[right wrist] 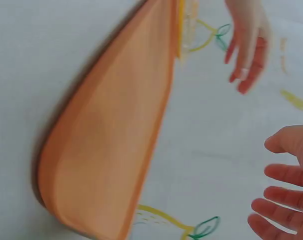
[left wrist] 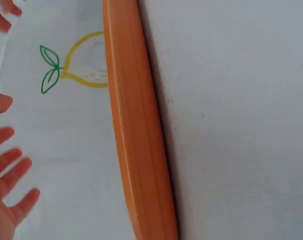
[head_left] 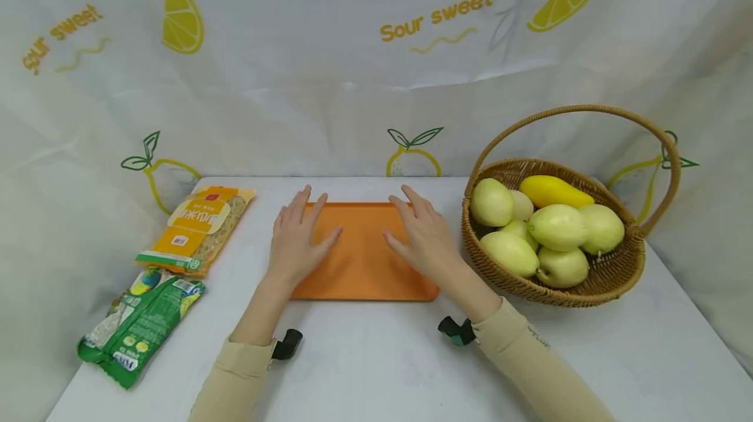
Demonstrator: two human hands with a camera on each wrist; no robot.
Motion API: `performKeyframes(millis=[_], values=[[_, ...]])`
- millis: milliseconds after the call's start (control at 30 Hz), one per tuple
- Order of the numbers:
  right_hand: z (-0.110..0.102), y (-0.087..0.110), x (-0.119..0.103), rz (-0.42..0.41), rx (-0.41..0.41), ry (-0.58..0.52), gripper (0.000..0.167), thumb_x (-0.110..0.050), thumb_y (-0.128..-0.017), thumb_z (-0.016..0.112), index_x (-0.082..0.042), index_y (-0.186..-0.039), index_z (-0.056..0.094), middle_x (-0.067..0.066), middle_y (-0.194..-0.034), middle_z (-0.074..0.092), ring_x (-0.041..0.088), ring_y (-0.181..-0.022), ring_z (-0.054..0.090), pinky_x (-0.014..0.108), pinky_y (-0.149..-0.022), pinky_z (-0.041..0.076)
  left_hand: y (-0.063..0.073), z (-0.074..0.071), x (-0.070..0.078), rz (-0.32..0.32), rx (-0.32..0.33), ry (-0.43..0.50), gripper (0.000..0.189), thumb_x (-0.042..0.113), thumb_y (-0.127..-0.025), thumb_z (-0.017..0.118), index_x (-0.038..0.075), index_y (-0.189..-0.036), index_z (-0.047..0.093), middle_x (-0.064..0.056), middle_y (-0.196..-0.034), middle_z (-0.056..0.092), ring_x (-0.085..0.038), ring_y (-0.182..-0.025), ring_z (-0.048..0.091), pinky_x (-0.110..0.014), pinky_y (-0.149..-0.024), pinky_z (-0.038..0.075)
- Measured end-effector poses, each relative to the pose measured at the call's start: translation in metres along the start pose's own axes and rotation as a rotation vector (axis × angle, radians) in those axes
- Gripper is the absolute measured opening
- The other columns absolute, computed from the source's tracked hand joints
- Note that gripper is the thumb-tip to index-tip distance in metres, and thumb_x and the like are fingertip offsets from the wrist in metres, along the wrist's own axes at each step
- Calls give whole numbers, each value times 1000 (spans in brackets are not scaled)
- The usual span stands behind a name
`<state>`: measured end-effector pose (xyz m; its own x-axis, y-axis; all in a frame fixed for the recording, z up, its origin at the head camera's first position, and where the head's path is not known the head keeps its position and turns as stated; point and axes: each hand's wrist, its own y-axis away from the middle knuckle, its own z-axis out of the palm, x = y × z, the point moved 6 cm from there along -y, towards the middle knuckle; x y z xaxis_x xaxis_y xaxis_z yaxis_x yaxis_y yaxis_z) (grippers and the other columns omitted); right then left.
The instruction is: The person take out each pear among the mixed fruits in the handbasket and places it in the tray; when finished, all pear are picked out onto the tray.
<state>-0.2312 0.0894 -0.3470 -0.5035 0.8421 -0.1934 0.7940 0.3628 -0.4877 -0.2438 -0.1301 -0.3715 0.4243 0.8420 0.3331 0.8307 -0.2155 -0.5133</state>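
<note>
An orange tray (head_left: 361, 265) lies flat on the white table, its raised rim (left wrist: 141, 150) close up in the left wrist view. Over its left side I see the left hand (head_left: 297, 239), fingers spread and holding nothing. The right hand (head_left: 423, 232) hovers above the right side in the same way, thumb pointing inward. In the right wrist view the right hand's fingers (right wrist: 284, 200) are apart and bare, with the left hand (right wrist: 249, 45) farther off. Nothing lies on the part of the tray that shows between the hands.
A wicker basket (head_left: 635, 245) with a tall handle stands at the right, holding several pale green melons (head_left: 559, 227) and one yellow melon (head_left: 553, 191). At the left lie an orange grain packet (head_left: 197, 229) and a green packet (head_left: 141, 324). A lemon-print curtain (head_left: 329, 115) hangs behind.
</note>
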Motion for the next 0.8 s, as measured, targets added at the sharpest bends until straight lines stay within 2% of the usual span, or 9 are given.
performKeyframes(millis=[67, 133, 200, 300, 400, 500, 633, 733, 800], values=[[-22, 7, -8, -74, 67, -65, 41, -24, -88, 73, -4, -122, 60, 16, -130, 54, 32, -109, 58, 39, -74, 55, 6, -9, 2, 54, 74, 70, 47, 31, -90, 69, 10, -132, 61, -12, -138, 54, -32, -126, 50, -52, -103, 40], [-42, 13, -11, -134, 122, -114, 25, -16, -85, 74, -6, -106, 65, 10, -113, 62, 24, -93, 61, 31, -62, 52, 11, -16, 2, 94, 137, 139, 31, 21, -89, 71, 7, -117, 69, -9, -119, 65, -27, -108, 61, -45, -89, 50], [-60, 19, -9, -165, 165, -134, 15, -13, -83, 75, -9, -95, 67, 4, -99, 64, 18, -83, 60, 27, -56, 48, 16, -21, -1, 122, 179, 192, 20, 14, -88, 72, 6, -106, 72, -5, -104, 69, -23, -97, 63, -40, -82, 53], [-78, 26, 3, -171, 169, -139, 9, -12, -83, 75, -12, -87, 67, -2, -88, 63, 13, -75, 56, 26, -58, 47, 20, -25, -6, 155, 191, 288, 13, 6, -86, 72, 6, -99, 73, -2, -94, 69, -20, -88, 63, -34, -77, 52], [-96, 33, 23, -140, 111, -128, 8, -13, -83, 75, -14, -86, 68, -3, -86, 64, 14, -79, 57, 29, -64, 49, 24, -24, -13, 160, 133, 359, 13, 2, -86, 71, 6, -98, 73, 1, -93, 69, -17, -87, 62, -26, -80, 50], [-118, 40, 50, -96, 31, -65, 13, -10, -81, 77, -15, -88, 68, -1, -90, 65, 18, -82, 59, 33, -64, 49, 27, -21, -22, 120, 42, 387, 14, 3, -87, 71, 6, -101, 73, 1, -98, 69, -16, -91, 62, -25, -84, 49], [-142, 48, 84, -30, -101, 29, 19, -9, -81, 77, -14, -97, 68, 5, -101, 66, 23, -86, 59, 38, -64, 49, 31, -14, -34, 34, -84, 396, 22, 9, -91, 69, 5, -113, 70, -4, -113, 67, -22, -109, 60, -41, -97, 46], [-151, 53, 105, 39, -227, 60, 25, -15, -84, 76, -11, -107, 68, 9, -111, 63, 28, -97, 58, 45, -73, 50, 34, -7, -41, -19, -182, 388, 36, 15, -92, 68, 3, -126, 63, -13, -131, 58, -32, -126, 49, -53, -105, 37], [-153, 57, 118, 88, -309, 65, 31, -19, -86, 75, -10, -115, 66, 10, -118, 61, 32, -106, 55, 50, -82, 48, 37, -1, -47, -67, -251, 381, 50, 21, -93, 68, 2, -137, 54, -18, -144, 46, -38, -134, 38, -58, -108, 30]])
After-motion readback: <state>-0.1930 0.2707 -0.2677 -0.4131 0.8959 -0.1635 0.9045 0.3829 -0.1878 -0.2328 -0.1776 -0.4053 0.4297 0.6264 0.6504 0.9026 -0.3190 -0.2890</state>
